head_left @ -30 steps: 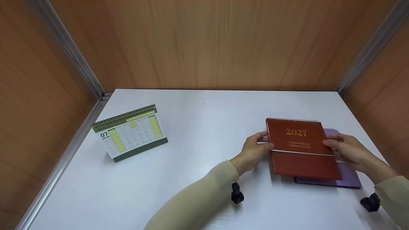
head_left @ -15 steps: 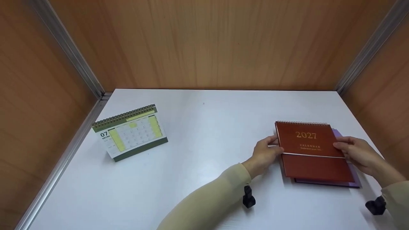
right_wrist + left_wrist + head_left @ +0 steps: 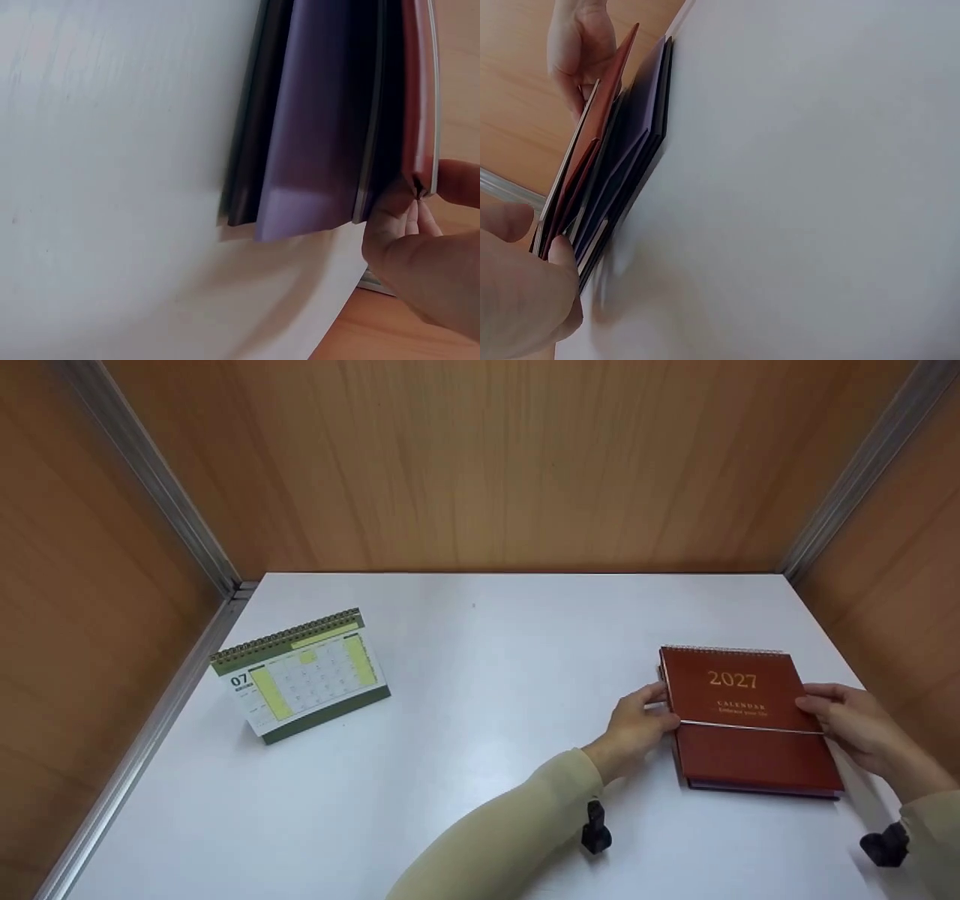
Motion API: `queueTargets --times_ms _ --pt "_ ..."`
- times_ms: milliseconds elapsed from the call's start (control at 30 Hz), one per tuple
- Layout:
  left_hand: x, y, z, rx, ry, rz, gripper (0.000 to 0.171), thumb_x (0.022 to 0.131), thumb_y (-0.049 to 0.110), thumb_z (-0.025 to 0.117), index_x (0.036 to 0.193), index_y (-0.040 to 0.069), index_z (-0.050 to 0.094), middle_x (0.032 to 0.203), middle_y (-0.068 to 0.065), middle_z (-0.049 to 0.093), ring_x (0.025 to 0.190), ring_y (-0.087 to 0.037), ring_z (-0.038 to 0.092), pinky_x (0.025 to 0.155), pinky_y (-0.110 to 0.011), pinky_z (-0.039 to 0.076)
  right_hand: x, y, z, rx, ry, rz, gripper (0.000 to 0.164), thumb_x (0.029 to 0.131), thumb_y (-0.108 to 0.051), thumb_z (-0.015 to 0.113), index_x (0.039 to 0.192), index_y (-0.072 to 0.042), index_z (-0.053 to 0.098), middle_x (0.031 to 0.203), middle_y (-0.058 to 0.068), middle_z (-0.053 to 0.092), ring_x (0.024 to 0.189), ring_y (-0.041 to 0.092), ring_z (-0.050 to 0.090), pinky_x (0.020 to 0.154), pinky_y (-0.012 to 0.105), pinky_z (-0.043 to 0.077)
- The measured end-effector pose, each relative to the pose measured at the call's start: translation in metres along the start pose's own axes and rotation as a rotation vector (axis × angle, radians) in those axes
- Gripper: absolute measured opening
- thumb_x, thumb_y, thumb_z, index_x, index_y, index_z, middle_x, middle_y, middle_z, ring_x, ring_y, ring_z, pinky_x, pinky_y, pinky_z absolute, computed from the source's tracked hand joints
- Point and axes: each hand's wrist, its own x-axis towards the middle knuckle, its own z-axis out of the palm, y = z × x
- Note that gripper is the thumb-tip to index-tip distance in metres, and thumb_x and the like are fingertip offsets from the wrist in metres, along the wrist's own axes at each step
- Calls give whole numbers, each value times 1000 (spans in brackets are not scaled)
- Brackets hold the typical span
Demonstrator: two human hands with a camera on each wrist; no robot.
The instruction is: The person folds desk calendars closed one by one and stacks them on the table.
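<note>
A red 2027 desk calendar (image 3: 739, 697), folded flat, is held between my two hands at the right side of the table. My left hand (image 3: 636, 731) pinches its left edge, thumb on top. On the opposite edge, my right hand (image 3: 855, 727) pinches it the same way. Beneath it lies a purple calendar (image 3: 307, 142), almost fully covered in the head view. Both wrist views show the red calendar (image 3: 592, 142) close over the purple one, with a narrow gap between them. A dark calendar or base (image 3: 259, 142) shows under the purple cover.
A green and white desk calendar (image 3: 304, 675) stands open at the left, showing month 07. The white table (image 3: 465, 682) is bounded by wooden panels (image 3: 480, 465) at the back and sides.
Both hands have carried the red calendar right and slightly toward me, then lower, so it now covers the purple calendar. The green calendar stays in place.
</note>
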Motion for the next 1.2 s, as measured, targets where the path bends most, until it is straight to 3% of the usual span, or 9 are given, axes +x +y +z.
queueTargets --times_ms 167,533,700,767,867,1000,1200 --pt "2 -6 -2 -29 -41 21 57 93 -12 66 148 6 60 122 2 66 112 -14 68 96 -34 60 4 5 -1 1 14 11 71 112 -32 53 158 14 24 106 -21 58 94 3 53 77 20 50" --pt "-2 -7 -4 61 -127 0 58 99 3 68 155 12 55 139 3 66 125 -14 66 102 -29 57 2 7 -1 -39 41 24 73 113 -34 50 160 14 21 108 -21 57 95 -2 56 82 17 55" --pt "-3 -9 -4 77 -148 7 61 99 5 68 157 13 52 138 0 68 126 -14 67 103 -29 56 1 8 1 -66 63 7 73 113 -34 49 159 16 23 108 -17 57 93 -4 58 81 17 57" --pt "-3 -9 -5 98 -158 15 61 99 5 67 157 14 52 136 0 69 125 -13 67 103 -29 56 2 9 3 -102 83 -13 71 113 -33 49 157 17 26 111 -10 60 92 -5 58 80 16 56" --pt "-5 -9 -5 143 -170 20 61 100 8 68 159 17 51 135 3 69 126 -11 66 104 -29 56 4 10 5 -162 120 -44 67 113 -30 48 154 19 31 120 12 63 89 -6 58 77 14 56" --pt "-7 -8 -4 200 -173 14 63 101 13 69 160 19 49 140 4 68 132 -11 63 109 -31 52 3 9 8 -240 160 -54 63 113 -29 46 153 19 35 135 33 53 91 1 58 73 13 54" --pt "-8 -8 -3 268 -153 4 65 99 17 70 161 20 48 143 5 67 136 -11 60 113 -33 49 2 6 12 -287 183 -37 63 113 -30 45 154 17 36 138 37 51 105 27 59 70 14 53"
